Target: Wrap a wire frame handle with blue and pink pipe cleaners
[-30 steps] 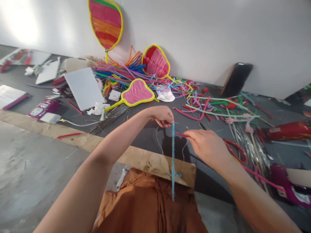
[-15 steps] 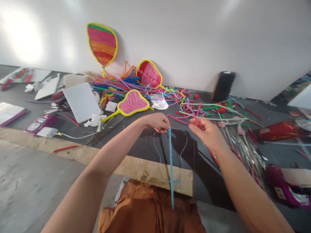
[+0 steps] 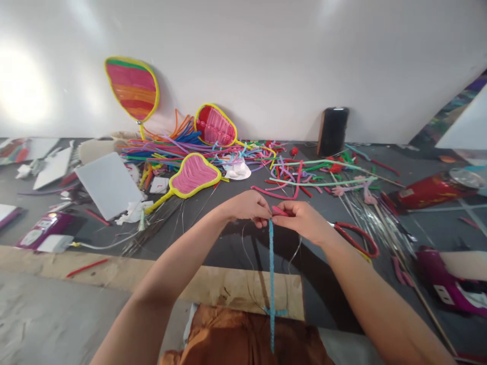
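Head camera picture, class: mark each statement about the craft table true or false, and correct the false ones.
1. The left hand pinches the top of a blue pipe cleaner that hangs straight down. True.
2. The right hand holds a green pipe cleaner. False: it holds a pink piece, close to the left hand.
3. Red-handled scissors lie on the table just beyond the right wrist. True.
4. The pink fan with a yellow rim leans on the wall. False: it lies flat on the table; two other fans lean there.
5. A dark phone stands against the wall. True.
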Demonstrator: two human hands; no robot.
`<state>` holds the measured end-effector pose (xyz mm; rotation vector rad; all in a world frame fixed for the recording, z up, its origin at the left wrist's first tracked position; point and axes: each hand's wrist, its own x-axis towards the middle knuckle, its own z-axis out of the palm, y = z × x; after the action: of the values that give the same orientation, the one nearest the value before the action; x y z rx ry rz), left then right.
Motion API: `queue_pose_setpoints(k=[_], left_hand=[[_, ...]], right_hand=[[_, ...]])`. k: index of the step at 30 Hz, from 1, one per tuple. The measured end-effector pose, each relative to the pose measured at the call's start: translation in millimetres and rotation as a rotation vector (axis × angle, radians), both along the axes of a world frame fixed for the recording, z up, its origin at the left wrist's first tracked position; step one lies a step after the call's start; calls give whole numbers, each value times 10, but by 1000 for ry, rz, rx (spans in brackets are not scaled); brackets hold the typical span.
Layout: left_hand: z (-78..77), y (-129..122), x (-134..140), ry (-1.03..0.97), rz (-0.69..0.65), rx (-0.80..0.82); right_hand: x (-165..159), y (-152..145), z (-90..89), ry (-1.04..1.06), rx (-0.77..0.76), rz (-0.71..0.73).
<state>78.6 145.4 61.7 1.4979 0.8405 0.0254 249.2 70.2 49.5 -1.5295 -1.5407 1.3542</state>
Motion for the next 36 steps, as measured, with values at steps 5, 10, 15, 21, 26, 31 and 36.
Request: queue_pose_setpoints(k=[5, 10, 15, 21, 26, 31, 36], left_hand=[[19, -36, 13, 19, 3, 108], [93, -75, 17, 11, -27, 146], [66, -125, -88, -145, 95, 115], [-31, -355, -281, -340, 399, -255], [-110, -544, -169, -377, 467, -482], [-197, -575, -48, -370, 569, -452], [-255, -571, -51, -375, 610, -391]], right_hand=[[-4, 14, -59, 215, -81, -28], [0, 12, -105, 329, -142, -83], [56, 14, -123, 417, -163, -132], [170, 52, -173, 414, -116, -181], [137, 38, -141, 365, -48, -213], [47, 0, -119, 285, -34, -167], [25, -3, -108, 242, -9, -142]])
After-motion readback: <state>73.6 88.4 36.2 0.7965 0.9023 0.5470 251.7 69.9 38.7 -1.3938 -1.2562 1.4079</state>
